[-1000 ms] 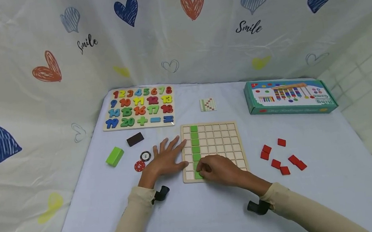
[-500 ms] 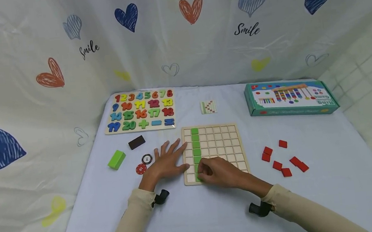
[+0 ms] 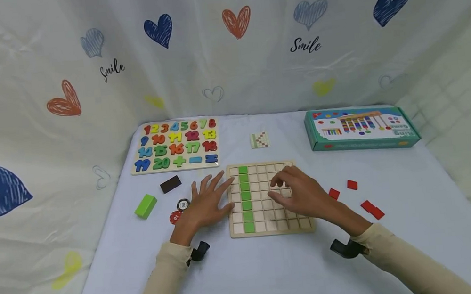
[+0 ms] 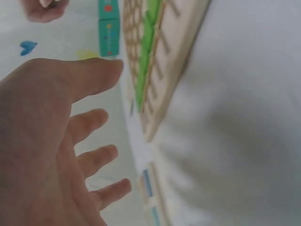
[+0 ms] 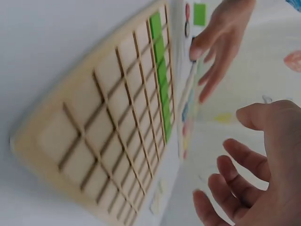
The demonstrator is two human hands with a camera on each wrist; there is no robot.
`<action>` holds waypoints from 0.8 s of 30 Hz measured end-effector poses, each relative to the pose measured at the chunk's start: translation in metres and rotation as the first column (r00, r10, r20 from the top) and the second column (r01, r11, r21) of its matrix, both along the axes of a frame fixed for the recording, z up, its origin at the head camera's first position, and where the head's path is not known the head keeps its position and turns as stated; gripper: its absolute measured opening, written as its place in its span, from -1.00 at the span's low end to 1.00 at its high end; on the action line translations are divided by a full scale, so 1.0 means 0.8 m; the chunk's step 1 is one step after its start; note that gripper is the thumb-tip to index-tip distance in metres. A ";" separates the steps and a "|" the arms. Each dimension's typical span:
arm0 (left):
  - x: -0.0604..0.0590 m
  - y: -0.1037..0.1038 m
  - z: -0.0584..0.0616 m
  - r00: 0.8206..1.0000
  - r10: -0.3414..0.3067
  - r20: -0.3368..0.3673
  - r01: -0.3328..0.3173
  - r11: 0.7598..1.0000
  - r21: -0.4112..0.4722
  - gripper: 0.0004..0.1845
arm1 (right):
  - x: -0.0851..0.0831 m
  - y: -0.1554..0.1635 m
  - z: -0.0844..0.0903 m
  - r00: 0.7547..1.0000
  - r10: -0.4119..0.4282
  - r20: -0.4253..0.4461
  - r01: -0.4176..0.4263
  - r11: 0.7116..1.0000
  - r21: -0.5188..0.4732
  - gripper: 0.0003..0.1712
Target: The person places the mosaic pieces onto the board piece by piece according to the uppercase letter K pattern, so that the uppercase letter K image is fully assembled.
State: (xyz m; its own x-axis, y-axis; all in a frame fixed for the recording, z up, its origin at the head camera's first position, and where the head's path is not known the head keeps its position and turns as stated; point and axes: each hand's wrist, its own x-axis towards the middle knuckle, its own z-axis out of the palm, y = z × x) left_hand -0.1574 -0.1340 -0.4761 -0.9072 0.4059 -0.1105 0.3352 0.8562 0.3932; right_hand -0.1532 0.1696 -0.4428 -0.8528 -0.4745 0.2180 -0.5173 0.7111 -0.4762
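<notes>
A wooden grid board (image 3: 272, 232) lies on the white table with a column of green square tiles (image 3: 246, 195) set in its second column from the left. My left hand (image 3: 203, 209) lies at the board's left edge, fingers spread, holding nothing. Over the right half of the board hovers my right hand (image 3: 301, 195), fingers loosely bent and thumb apart. Nothing shows between its fingers in the right wrist view. To the right of the board lie several red square tiles (image 3: 352, 185), some of them hidden behind the right hand and forearm.
A number puzzle board (image 3: 174, 146) stands at the back left, a small patterned card (image 3: 260, 140) at the back middle, a boxed toy (image 3: 361, 127) at the back right. Left of my left hand lie a green block (image 3: 145, 206), a dark block (image 3: 171, 184) and two round chips (image 3: 183, 204).
My right hand has let go of the lowest green tile, lifted off the column and moved right with its fingers opened. My left hand stays at the board's left edge.
</notes>
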 end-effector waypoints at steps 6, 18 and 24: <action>-0.008 -0.018 0.042 0.993 0.050 -0.111 -0.055 0.998 -0.040 -0.20 | -0.019 0.040 0.027 0.989 -0.075 -0.125 0.082 0.995 0.051 -0.39; -0.009 -0.021 0.059 0.988 0.071 -0.139 -0.075 0.997 -0.023 -0.15 | -0.017 0.096 0.055 0.978 -0.159 -0.137 0.173 0.980 0.096 -0.24; 0.001 -0.014 0.018 0.997 0.050 -0.060 -0.051 0.999 -0.014 -0.12 | -0.026 0.120 0.046 0.982 -0.159 -0.105 0.173 0.975 0.136 -0.28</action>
